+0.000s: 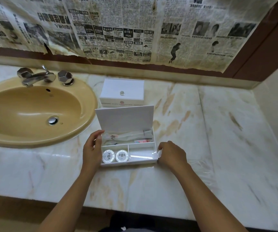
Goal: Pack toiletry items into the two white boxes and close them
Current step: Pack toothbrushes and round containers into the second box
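Observation:
A white box (151, 160) stands open on the marble counter, its lid (125, 117) raised at the back. Its long rear compartment holds clear wrapped sachets (126, 136) and a small pink item (142, 141). Two round wrapped soaps (108, 156) lie in the front left compartment; the front right one looks bare. My left hand (91, 148) grips the box's left side, thumb over the rim. My right hand (172, 154) rests against the right front corner, pinching a small clear wrapped item (159, 153). A second white box (122, 92), closed, with a clear knob, sits behind.
A tan sink basin (34, 113) with chrome taps (39, 77) lies to the left. Newspaper sheets (135, 27) cover the wall behind. A side wall (277, 97) bounds the counter (218, 131) on the right. The counter's front edge runs below my forearms.

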